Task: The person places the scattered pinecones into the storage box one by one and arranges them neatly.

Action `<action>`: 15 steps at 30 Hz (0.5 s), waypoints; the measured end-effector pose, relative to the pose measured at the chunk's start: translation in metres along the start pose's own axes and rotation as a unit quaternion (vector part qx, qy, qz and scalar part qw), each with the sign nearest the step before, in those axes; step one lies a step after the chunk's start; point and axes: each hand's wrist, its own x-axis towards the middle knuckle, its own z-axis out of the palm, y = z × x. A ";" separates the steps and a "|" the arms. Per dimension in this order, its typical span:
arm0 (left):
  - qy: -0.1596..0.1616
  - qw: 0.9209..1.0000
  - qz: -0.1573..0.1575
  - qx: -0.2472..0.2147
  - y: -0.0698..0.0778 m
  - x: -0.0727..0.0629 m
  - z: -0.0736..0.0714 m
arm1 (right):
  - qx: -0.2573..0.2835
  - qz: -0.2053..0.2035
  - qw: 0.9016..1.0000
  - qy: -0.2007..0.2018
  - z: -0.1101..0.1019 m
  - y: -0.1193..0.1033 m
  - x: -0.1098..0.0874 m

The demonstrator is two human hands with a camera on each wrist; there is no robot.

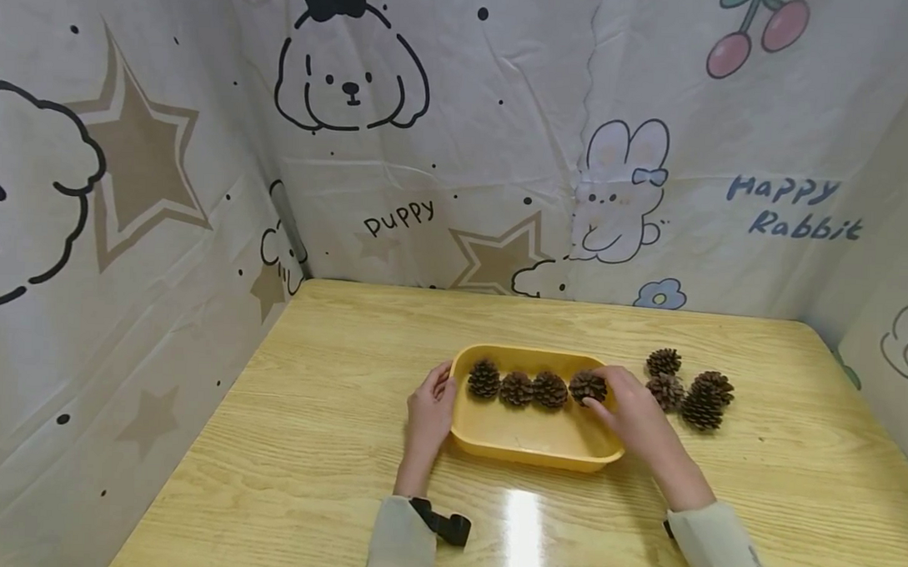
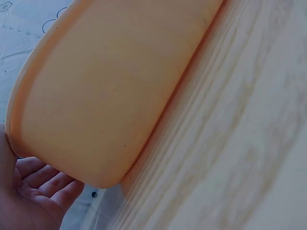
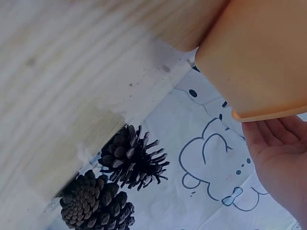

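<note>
A yellow plastic bin (image 1: 527, 434) sits on the table with three brown pine cones (image 1: 517, 389) in a row along its far side. At the row's right end, inside the bin, my right hand (image 1: 639, 413) pinches another pine cone (image 1: 588, 387) between thumb and fingers. My left hand (image 1: 429, 408) holds the bin's left end, thumb at the rim and fingers along the outer wall. The left wrist view shows those fingers (image 2: 50, 184) beside the wall. In the right wrist view the bin wall hides the right fingertips and the held cone.
Several loose pine cones (image 1: 703, 401) lie close together on the wooden table (image 1: 306, 445), right of the bin and beyond my right hand. A printed cloth (image 1: 459, 150) hangs behind the table and along its sides.
</note>
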 end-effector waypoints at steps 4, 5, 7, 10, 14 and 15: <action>0.004 1.000 0.004 -0.002 -0.001 0.000 0.001 | -0.010 0.001 1.000 -0.023 -0.001 -0.001 0.000; 0.005 1.000 0.006 -0.002 -0.001 -0.001 0.001 | -0.013 0.001 0.999 -0.029 -0.001 -0.002 0.001; 0.007 1.000 0.010 -0.003 -0.001 -0.001 0.001 | -0.018 0.003 0.999 -0.039 -0.001 -0.002 0.001; 0.007 1.000 0.014 -0.004 -0.002 -0.003 0.001 | -0.027 0.007 0.998 -0.053 0.000 -0.002 0.001; 0.006 1.000 0.013 -0.005 -0.003 -0.005 0.002 | -0.039 0.002 0.998 -0.059 0.002 -0.001 0.000; 0.006 1.000 0.013 -0.005 -0.004 -0.005 0.002 | -0.042 -0.001 0.997 -0.059 0.003 -0.001 0.000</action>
